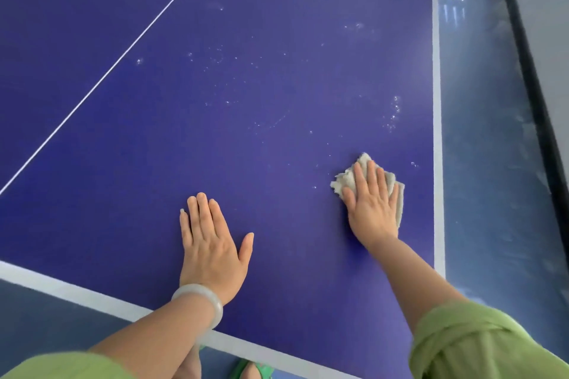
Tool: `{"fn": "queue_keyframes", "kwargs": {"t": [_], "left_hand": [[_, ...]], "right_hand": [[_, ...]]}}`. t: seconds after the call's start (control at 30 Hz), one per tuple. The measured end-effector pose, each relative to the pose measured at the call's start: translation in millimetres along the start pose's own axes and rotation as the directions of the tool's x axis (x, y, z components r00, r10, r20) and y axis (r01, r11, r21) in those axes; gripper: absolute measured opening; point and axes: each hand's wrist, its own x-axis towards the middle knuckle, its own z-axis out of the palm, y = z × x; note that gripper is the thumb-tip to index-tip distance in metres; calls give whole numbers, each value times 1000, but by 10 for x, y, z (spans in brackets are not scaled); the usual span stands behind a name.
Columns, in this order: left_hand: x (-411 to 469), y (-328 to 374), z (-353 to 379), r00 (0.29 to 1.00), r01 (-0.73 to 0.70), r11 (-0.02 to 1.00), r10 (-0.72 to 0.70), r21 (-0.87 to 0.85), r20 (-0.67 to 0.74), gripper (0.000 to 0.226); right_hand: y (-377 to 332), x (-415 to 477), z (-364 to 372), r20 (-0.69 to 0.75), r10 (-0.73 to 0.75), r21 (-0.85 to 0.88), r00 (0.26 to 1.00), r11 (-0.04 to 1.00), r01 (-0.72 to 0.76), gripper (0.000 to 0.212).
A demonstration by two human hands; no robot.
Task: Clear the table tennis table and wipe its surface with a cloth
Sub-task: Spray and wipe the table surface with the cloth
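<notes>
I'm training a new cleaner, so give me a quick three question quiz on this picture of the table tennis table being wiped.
1. True or false: the left hand lies flat on the table with nothing under it.
2. Where is the cloth? A) under the right hand B) in a bucket C) on a chair
3. Short answer: which side edge of the table is the cloth nearer?
Key: 1 true; 2 A; 3 the right edge.
</notes>
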Motion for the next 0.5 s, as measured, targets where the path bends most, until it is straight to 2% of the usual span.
{"fn": "queue_keyframes", "kwargs": {"t": [0.1, 0.17, 0.23, 0.3, 0.4, 0.47, 0.5], "left_hand": [[6, -7, 16, 1000, -3, 1000, 3, 4, 0, 90], [8, 2, 15, 1000, -5, 1000, 5, -1, -11, 90], [11, 6, 12, 1000, -9, 1000, 9, -10, -14, 90], [9, 2, 10, 1000, -9, 1000, 9, -9, -7, 89], [14, 1, 11, 1000, -10, 1000, 9, -11, -9, 89], [20, 3, 18, 1000, -13, 1000, 13, -21, -14, 89], [18, -1, 23, 1000, -13, 1000, 12, -23, -13, 89]], "right_hand": [[170, -163, 3, -48, 243, 33, 969, 970, -242, 62], [-21, -581, 121, -98, 247, 37, 964, 969, -245, 61], [-350, -880, 251, -103, 121, 13, 987, 993, -120, 64], [-655, -900, 340, -80, -66, -19, 995, 998, 64, 62], [-788, -433, 260, -26, -334, -96, 942, 939, 330, 60], [-589, -7, 129, -5, -375, -155, 927, 916, 370, 61], [-429, 162, 72, -17, -316, -145, 949, 940, 310, 61]]}}
